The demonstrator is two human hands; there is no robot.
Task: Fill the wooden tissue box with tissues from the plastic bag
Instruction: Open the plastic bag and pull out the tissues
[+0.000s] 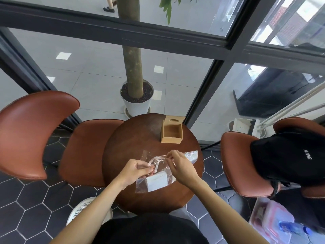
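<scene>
While hands [158,167] pinch plastic bag [154,180] mid-table, wooden tissue box [172,132] near far edge.

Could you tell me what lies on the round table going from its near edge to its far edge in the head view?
Tissues inside the plastic bag → left hand and right hand pinching the bag's top → open wooden box, its lid propped behind it.

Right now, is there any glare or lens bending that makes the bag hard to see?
Head view: glare streaks the clear plastic bag between both hands, blurring its opening; the white tissues stay readable; wide-angle distortion curves the window frame and chairs.
</scene>
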